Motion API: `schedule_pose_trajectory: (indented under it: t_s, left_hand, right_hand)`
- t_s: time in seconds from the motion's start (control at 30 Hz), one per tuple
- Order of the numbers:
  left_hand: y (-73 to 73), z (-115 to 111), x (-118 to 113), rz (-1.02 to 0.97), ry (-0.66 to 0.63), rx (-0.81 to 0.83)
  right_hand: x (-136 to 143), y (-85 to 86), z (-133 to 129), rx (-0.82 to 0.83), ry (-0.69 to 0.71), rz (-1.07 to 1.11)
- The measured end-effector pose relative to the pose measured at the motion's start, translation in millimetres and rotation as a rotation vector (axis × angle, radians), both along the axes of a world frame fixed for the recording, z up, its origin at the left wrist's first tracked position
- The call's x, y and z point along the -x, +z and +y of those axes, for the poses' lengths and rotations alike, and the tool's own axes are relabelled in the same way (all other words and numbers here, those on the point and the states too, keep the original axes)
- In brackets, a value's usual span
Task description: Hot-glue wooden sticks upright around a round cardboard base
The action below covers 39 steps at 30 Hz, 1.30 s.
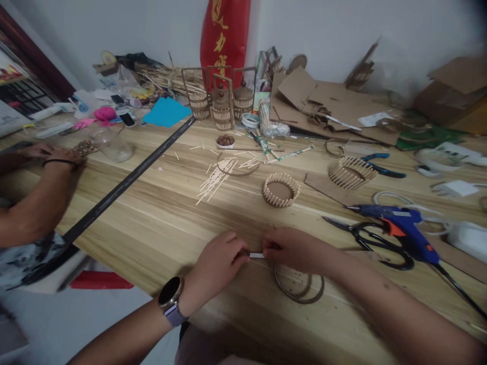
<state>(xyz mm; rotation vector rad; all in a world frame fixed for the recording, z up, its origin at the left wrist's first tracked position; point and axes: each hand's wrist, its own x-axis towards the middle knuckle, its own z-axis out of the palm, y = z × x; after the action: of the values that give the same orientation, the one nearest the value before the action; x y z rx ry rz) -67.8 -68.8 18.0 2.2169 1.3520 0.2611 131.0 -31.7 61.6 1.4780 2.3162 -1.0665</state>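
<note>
My left hand (224,261), with a watch on its wrist, pinches one end of a short white strip (256,255). The other end is between the fingers of my right hand (283,248). Just below my right hand a thin brown ring (300,299) lies on the wooden table (160,228), partly covered by that hand and forearm. Beyond my hands stands a round basket (281,190) with a brown base and a wall of short light sticks. Loose thin sticks (216,180) are spread behind it to the left.
Black scissors (371,238) and a blue glue gun (403,225) lie right; blue-handled pliers (384,166) touch a second stick ring (352,173). Small lantern-like baskets (222,111) stand at the back. Another person's hands (57,154) work at the left, beyond a black strip (129,180).
</note>
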Motion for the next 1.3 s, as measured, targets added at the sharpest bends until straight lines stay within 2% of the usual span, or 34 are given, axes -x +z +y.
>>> schedule_pose_trajectory:
  t_s: [0.87,1.3]
  left_hand:
    - [-4.2,-5.2,1.7,0.021,-0.056,-0.080]
    - [-12.2,-7.7,4.6,-0.054,-0.103,-0.202]
  right_hand:
    - [9.3,-0.2,4.6,-0.014,0.087,-0.092]
    - [11.6,0.6,7.4,-0.029,0.111,-0.127]
